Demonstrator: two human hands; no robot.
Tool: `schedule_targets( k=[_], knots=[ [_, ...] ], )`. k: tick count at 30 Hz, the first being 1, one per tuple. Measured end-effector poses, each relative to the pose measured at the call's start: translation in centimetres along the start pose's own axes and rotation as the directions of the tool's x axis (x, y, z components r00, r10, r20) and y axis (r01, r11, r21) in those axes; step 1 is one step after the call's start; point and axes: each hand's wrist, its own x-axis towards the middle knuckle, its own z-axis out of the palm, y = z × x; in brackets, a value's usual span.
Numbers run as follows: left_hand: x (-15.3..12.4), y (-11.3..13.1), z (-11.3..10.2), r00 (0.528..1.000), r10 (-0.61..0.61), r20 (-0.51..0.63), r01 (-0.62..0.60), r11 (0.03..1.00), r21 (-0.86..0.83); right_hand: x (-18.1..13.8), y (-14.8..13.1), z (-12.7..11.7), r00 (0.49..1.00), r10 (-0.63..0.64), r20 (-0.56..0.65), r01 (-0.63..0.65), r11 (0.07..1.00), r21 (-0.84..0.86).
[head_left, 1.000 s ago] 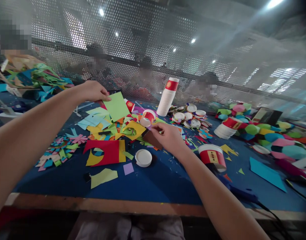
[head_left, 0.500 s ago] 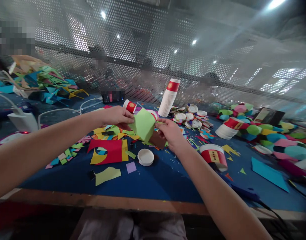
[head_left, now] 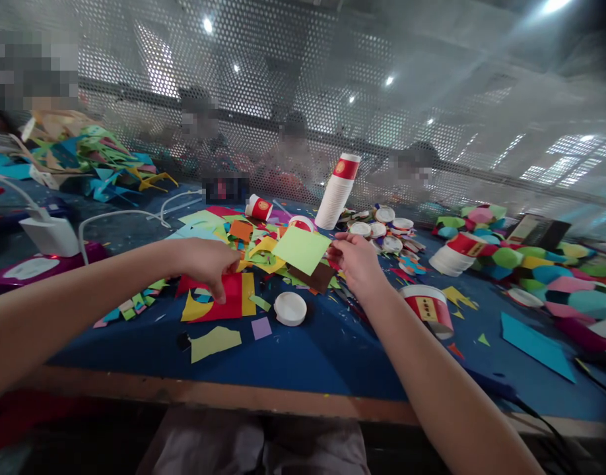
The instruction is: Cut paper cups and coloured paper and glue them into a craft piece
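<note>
My right hand (head_left: 356, 259) is pinched on the right edge of a light green paper square (head_left: 301, 249) and holds it just above the blue table (head_left: 313, 356). A dark brown paper piece (head_left: 317, 278) sits right under the square; I cannot tell whether my fingers grip it too. My left hand (head_left: 208, 264) holds nothing. Its loosely curled fingers point down over a red and yellow paper sheet (head_left: 228, 298). A heap of coloured paper scraps (head_left: 224, 227) lies behind both hands.
A white lid (head_left: 290, 308) lies near the red sheet. A tall stack of paper cups (head_left: 338, 192), loose cup lids (head_left: 382, 231) and a tipped red cup (head_left: 426, 307) stand to the right, beside coloured paper balls (head_left: 531, 264). A white device with a cable (head_left: 48, 235) is at left. People sit beyond the perforated screen (head_left: 303, 99).
My left hand carried the green square from the far scrap heap to my right hand, let go, and dropped toward the red sheet. My right hand now holds the square alone.
</note>
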Motion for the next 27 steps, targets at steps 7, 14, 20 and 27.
schedule_targets(
  k=[7, 14, 20, 27],
  knots=[
    [1.2, -1.9, -0.8, 0.995, 0.089, -0.041, -0.092, 0.992, -0.083, -1.0, -0.5, -0.8, 0.954, -0.278, 0.112, 0.297, 0.927, -0.231],
    [1.7, -3.5, -2.5, 0.994, 0.084, -0.065, -0.099, 0.955, -0.278, -5.6, -2.6, -1.3, 0.624, -0.141, 0.768, 0.598, 0.719, -0.354],
    [2.2, -2.9, -2.4, 0.994, 0.074, -0.085, -0.097, 0.941, -0.323, -6.1, -2.1, -0.5, 0.493, -0.006, 0.87, 0.722, 0.562, -0.404],
    [2.7, -2.8, -2.1, 0.991, 0.07, -0.115, -0.106, 0.933, -0.343, -6.4, -2.7, -0.7, 0.527, 0.029, 0.85, 0.713, 0.529, -0.46]
  ],
)
